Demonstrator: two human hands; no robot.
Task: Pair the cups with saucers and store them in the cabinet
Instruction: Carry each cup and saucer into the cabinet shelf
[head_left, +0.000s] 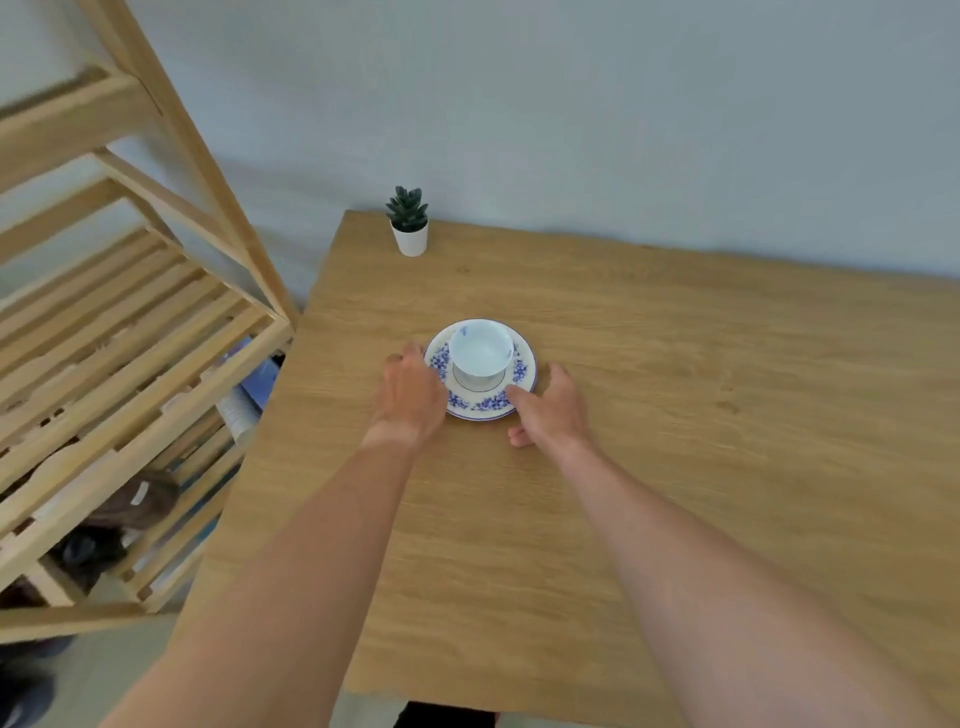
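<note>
Hidden or unclear: the left hand's fingertips lie out of sight behind its own back, so whether they grip the saucer's rim cannot be told. The things on the lower shelves of the rack show only in slivers between the slats: something dark, something pale, none nameable. The rack's top runs out of view. Both forearms are cut off by the bottom edge.
Cup: a white cup stands upright in the middle of the saucer, its inside bare and pale.
Saucer: white with a blue flower band, lying flat on the table, left of centre.
Left hand: set against the saucer's left edge, fingers curved along it.
Right hand: the right hand sits at the saucer's near right edge, thumb lying on the rim, other fingers loosely curled towards the tabletop; a firm hold cannot be made out.
Surface: light wood-grain tabletop.
Plant: a small green succulent in a white pot stands at the table's far left corner, well apart from the saucer.
Room: plain grey-white wall behind; slatted wooden rack just left of the table.
</note>
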